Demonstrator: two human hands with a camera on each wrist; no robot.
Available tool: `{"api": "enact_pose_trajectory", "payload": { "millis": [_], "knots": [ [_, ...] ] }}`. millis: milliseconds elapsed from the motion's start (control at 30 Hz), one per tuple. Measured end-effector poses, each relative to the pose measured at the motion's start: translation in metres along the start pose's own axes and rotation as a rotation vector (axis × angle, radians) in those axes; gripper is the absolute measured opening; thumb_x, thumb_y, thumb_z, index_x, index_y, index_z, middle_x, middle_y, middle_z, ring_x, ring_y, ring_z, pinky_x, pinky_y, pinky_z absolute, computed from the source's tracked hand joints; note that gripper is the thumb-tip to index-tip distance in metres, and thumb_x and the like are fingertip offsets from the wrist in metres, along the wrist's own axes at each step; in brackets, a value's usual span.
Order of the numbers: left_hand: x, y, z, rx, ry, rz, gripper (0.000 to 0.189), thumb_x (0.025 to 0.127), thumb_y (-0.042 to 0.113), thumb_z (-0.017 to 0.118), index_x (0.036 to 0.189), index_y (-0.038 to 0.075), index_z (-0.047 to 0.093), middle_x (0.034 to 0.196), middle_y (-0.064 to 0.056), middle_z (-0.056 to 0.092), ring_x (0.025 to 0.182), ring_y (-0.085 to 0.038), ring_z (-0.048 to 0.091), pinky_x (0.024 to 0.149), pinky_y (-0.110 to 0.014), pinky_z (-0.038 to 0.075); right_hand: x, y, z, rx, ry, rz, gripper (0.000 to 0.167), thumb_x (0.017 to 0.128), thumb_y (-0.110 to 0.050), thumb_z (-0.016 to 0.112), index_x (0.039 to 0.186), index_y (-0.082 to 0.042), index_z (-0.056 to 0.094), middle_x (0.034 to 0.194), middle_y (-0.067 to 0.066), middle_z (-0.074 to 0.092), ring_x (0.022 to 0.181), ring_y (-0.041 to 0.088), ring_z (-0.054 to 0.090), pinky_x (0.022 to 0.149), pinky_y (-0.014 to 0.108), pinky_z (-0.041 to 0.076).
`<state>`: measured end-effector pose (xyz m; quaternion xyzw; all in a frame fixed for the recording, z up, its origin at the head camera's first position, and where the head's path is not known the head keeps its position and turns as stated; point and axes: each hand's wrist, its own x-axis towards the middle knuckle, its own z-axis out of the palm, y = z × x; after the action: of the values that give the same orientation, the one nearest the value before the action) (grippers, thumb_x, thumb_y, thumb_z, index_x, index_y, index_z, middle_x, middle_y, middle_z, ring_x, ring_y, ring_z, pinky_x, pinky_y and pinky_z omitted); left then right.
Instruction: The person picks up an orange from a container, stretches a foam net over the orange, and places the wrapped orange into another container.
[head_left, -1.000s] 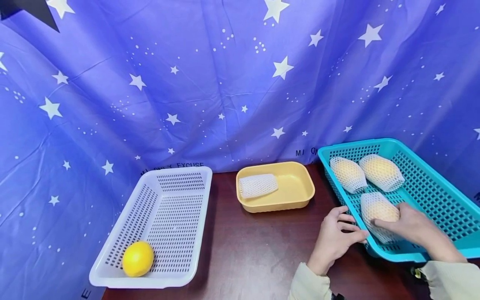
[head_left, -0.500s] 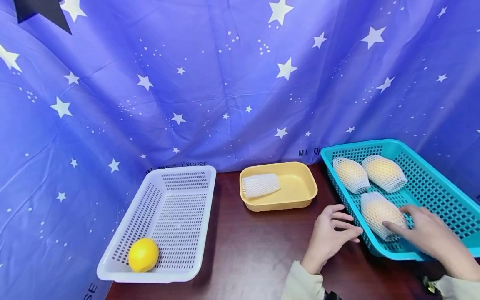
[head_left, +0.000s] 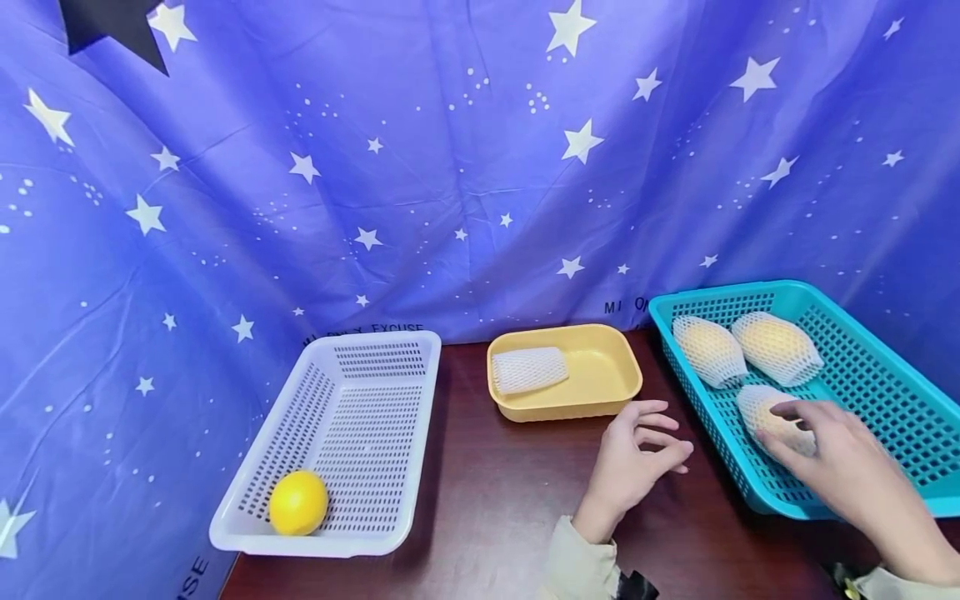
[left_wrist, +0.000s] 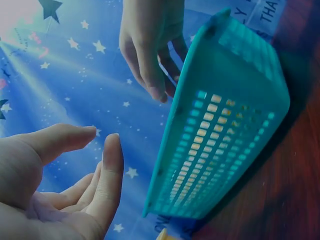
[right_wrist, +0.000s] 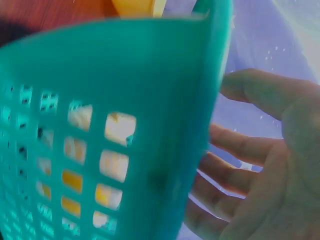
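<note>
Fingers of the right hand (head_left: 847, 467) are spread above a net-wrapped yellow fruit (head_left: 759, 413) in the green basket (head_left: 873, 371), lower right. The left hand (head_left: 626, 467) has loose, bent fingers over the brown surface (head_left: 510, 500), right of bottom middle.

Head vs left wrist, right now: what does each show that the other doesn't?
Head only: white basket with a yellow fruit, and an empty-looking foam net.
Left wrist only: "THA" lettering.
Both: left hand, right hand, teal basket, starry curtain, brown table. The net-wrapped fruits are clear only in head.
</note>
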<state>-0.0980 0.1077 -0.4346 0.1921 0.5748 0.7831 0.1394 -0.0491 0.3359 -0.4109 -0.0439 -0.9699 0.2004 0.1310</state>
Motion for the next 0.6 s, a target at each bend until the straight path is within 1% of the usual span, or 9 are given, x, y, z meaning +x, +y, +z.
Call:
{"api": "enact_pose_trajectory", "payload": {
  "millis": [167,200,267,300,400,467,500,600],
  "knots": [
    [-0.003,0.007,-0.016,0.059,0.008,0.018,0.045,0.083,-0.006,0.071,0.125,0.002,0.058,0.101,0.000,0.064,0.077,-0.005,0.066,0.060,-0.023,0.058,-0.002,-0.018,0.004,0.052,0.021,-0.036,0.043,0.092,-0.030,0.071,0.114,0.005,0.062,0.112,0.033,0.058,0.097,0.046,0.050,0.070,0.060,0.044],
    [-0.004,0.008,-0.019,0.072,0.011,0.022,0.044,0.083,-0.006,0.071,0.125,0.002,0.058,0.102,-0.002,0.065,0.078,-0.007,0.067,0.060,-0.023,0.058,-0.002,-0.021,0.005,0.064,0.035,-0.050,0.041,0.091,-0.029,0.072,0.113,0.004,0.063,0.111,0.031,0.060,0.096,0.044,0.051,0.070,0.056,0.046],
    [-0.006,0.010,-0.025,0.100,0.016,0.030,0.044,0.084,-0.005,0.071,0.125,0.001,0.059,0.104,-0.005,0.066,0.078,-0.012,0.069,0.061,-0.023,0.058,-0.001,-0.027,0.007,0.084,0.074,-0.096,0.036,0.088,-0.024,0.075,0.110,0.002,0.064,0.106,0.026,0.064,0.092,0.040,0.054,0.069,0.045,0.049],
    [-0.007,0.011,-0.029,0.116,0.016,0.035,0.043,0.084,-0.005,0.071,0.125,0.001,0.059,0.105,-0.007,0.066,0.078,-0.015,0.070,0.061,-0.024,0.058,0.000,-0.030,0.009,0.097,0.092,-0.120,0.033,0.086,-0.022,0.077,0.108,0.000,0.065,0.104,0.023,0.065,0.090,0.037,0.055,0.068,0.037,0.050],
    [-0.009,0.014,-0.038,0.164,0.015,0.049,0.042,0.084,-0.004,0.072,0.124,0.000,0.059,0.107,-0.011,0.067,0.078,-0.020,0.072,0.062,-0.025,0.059,0.002,-0.039,0.013,0.130,0.136,-0.186,0.029,0.083,-0.017,0.079,0.105,-0.003,0.067,0.099,0.015,0.067,0.083,0.028,0.058,0.063,0.017,0.045],
    [-0.011,0.016,-0.044,0.189,0.008,0.061,0.041,0.085,-0.003,0.072,0.124,-0.001,0.059,0.108,-0.014,0.067,0.078,-0.020,0.072,0.062,-0.026,0.059,0.003,-0.046,0.017,0.147,0.151,-0.202,0.028,0.083,-0.016,0.079,0.105,-0.004,0.068,0.098,0.013,0.067,0.080,0.025,0.058,0.063,0.012,0.043],
    [-0.012,0.018,-0.047,0.201,0.005,0.070,0.041,0.085,-0.002,0.072,0.124,-0.001,0.058,0.108,-0.015,0.067,0.079,-0.019,0.072,0.063,-0.027,0.060,0.003,-0.049,0.019,0.157,0.145,-0.196,0.028,0.084,-0.018,0.078,0.106,-0.004,0.067,0.099,0.012,0.066,0.080,0.024,0.057,0.063,0.010,0.041],
    [-0.015,0.021,-0.058,0.236,0.004,0.090,0.041,0.085,-0.001,0.072,0.123,-0.002,0.058,0.108,-0.017,0.067,0.081,-0.018,0.072,0.065,-0.030,0.060,0.003,-0.059,0.026,0.185,0.136,-0.186,0.030,0.085,-0.020,0.078,0.108,-0.004,0.067,0.100,0.012,0.066,0.082,0.023,0.057,0.064,0.013,0.041]
  ]
}}
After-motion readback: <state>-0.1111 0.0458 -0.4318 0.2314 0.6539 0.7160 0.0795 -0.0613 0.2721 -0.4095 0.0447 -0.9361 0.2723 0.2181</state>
